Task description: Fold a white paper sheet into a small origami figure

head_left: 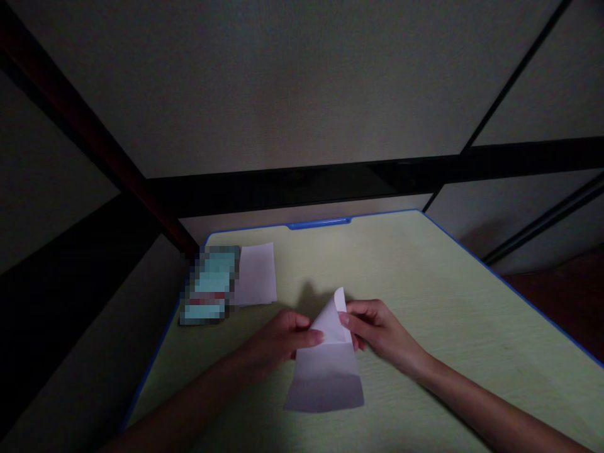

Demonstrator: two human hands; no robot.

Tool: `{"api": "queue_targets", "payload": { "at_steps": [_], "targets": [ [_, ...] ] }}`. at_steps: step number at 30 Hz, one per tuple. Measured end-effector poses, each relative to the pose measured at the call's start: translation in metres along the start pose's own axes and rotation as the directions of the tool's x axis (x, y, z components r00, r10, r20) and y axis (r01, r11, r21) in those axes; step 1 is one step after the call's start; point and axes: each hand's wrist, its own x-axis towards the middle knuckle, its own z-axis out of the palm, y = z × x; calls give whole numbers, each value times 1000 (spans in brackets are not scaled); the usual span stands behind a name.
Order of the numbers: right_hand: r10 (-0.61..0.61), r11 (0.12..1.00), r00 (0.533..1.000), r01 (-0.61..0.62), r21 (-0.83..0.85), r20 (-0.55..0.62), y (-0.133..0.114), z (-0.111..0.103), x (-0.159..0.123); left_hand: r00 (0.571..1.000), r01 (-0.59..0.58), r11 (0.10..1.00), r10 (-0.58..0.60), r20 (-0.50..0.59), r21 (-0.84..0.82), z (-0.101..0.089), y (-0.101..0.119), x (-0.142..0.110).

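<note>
OK, white paper sheet (325,362) is between my two hands, over the near-middle part of the pale wood-grain table with blue edging (425,270). My left hand (293,335) pinches its left edge: thumb flat on the front face, fingers curled, partly hidden behind. My right hand (372,324) pinches the right side higher up, thumb on the front near the upper part, fingers around the edge and partly out of sight. Top of the sheet narrows to a slanted peak with a curled tip leaning right; crease runs across just below my thumbs, and the bottom strip looks darker. Can't tell if the bottom edge touches the table. Far left: small stack of white rectangular paper (257,274), flat, right beside a pixel-blurred, dark-edged flat thing with a pale teal face (212,280). Blue plastic strip (319,223) sits mid far edge.
</note>
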Motion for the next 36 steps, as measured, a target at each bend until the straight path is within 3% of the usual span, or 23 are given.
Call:
{"api": "queue_targets", "payload": {
  "at_steps": [9, 19, 25, 36],
  "targets": [
    [-20, 997, 1000, 19, 80, 5, 0, 3, -1, 998, -54, 966, 63, -31, 251, 4, 2, 0],
    [-4, 1000, 986, -1, -30, -168, 7, 10, 0, 966, -195, 838, 254, -49, 509, 14, -4, 2],
    [9, 1000, 994, -10, -8, -110, 7, 7, 2, 991, -126, 894, 133, 15, 430, 12, 2, 0],
    [-19, 1000, 1000, 19, -9, 14, 3, 2, 1, 997, -4, 933, -25, 76, 359, -1, 5, 0]
  ]
}}
